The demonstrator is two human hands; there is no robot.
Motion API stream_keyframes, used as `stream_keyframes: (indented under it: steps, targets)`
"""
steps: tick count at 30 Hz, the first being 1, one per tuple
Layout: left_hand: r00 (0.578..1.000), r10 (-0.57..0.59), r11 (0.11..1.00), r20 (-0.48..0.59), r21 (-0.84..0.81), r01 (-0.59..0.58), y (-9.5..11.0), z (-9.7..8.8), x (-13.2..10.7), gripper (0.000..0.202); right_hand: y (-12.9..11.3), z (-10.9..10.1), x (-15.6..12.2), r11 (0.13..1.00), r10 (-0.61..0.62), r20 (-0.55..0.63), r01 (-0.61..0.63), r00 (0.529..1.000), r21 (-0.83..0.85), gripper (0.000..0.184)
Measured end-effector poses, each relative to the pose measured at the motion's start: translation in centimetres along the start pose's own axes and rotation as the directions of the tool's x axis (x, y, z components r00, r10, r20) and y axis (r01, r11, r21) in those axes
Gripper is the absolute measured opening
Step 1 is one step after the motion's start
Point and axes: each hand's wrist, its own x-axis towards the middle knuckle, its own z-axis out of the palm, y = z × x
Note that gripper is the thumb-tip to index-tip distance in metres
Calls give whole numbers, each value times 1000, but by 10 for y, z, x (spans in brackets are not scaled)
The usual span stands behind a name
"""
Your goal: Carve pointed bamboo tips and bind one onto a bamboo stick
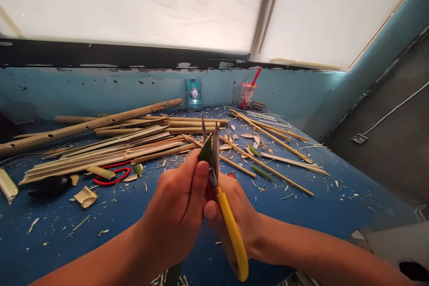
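Between the thumb and fingers of my left hand (pixel 179 201) a green leaf-like piece (pixel 206 151) is pinched, its pointed tip upward. My right hand (pixel 236 208) grips a pair of scissors (pixel 231 223) with a yellow handle, the blades pointing up and away from me. The blades stand apart, and the green piece lies between them. Both hands are close together above the blue table, the left thumb near the scissors' pivot. My fingers hide the lower part of the green piece and the other scissor handle.
Split bamboo strips (pixel 103 156) and a long bamboo pole (pixel 90 124) lie on the blue table (pixel 284 228) at left. A red-handled tool (pixel 114 178) sits among them. Thin sticks (pixel 275 170) and shavings spread at right. A cup with a red straw (pixel 247 95) stands by the wall.
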Motion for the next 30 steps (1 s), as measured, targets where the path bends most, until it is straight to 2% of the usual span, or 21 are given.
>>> stream_keyframes:
  steps: [6,10,13,16,19,22,27,30]
  targets:
    - [997,-65,998,31,7,64,1,-2,9,33,2,5,1,997,41,49,-44,998,66,71]
    - [996,-81,993,-22,79,83,7,-11,15,39,-1,-2,5,981,101,20,-103,995,165,64]
    - [992,-128,991,16,-31,128,11,-21,16,39,-1,-9,5,971,114,-19,-107,993,216,63]
    - [988,-150,982,48,-112,154,12,-31,18,36,-3,-15,5,955,114,1,-110,993,277,63]
    - [994,-112,989,-18,-96,110,10,-36,17,31,-4,-19,5,953,94,81,-113,992,282,64]
    - [992,-85,993,-93,-85,78,11,-36,14,31,-3,-19,4,970,96,125,-121,987,209,68]
    - [999,3,995,-53,96,3,18,-32,11,29,1,-16,2,982,87,134,-108,987,154,70]
    - [1000,15,983,-1,181,-14,19,-30,11,31,1,-17,3,988,57,118,-73,991,137,66]
